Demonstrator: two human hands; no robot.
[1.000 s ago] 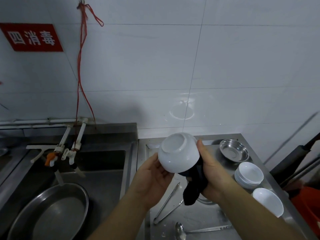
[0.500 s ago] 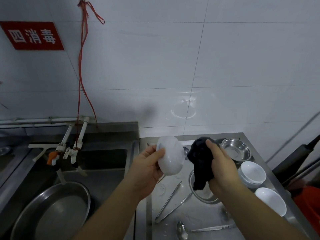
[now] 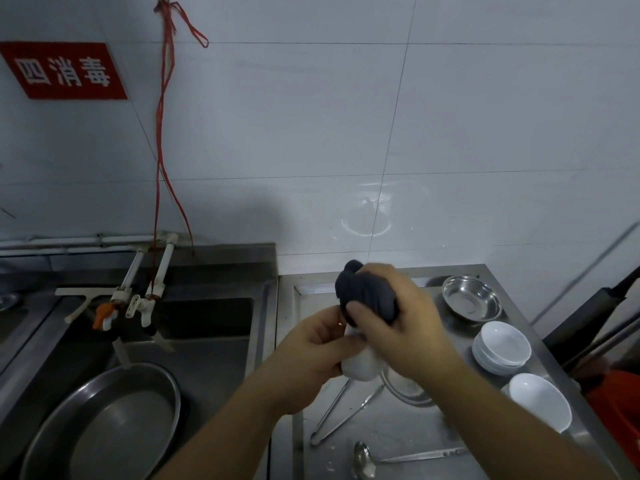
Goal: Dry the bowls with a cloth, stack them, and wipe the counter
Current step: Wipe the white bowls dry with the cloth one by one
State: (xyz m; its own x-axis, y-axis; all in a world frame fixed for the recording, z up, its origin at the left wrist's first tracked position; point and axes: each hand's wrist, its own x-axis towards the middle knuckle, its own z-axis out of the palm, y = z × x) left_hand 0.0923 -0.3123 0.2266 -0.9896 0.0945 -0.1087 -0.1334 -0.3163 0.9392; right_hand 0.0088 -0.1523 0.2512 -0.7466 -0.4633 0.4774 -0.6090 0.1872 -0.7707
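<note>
Above the steel counter (image 3: 408, 431), in the head view, the left hand (image 3: 311, 355) grips a white bowl (image 3: 360, 365) from the side, steadying it off the surface so the right hand (image 3: 398, 327), fingers curled round a bunched dark cloth (image 3: 367, 292), can press the cloth against it to dry it. Stacked white bowls (image 3: 502, 348) and a single one (image 3: 540, 407) wait near the right edge, apparently within easy reach for stacking.

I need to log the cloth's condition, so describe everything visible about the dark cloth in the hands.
The dark cloth looks like soft navy or charcoal fabric, bunched into a wrinkled ball. The right hand grips it, pressing it against the white bowl, which the left hand holds above the steel counter. Whether it is damp cannot be told.
</note>
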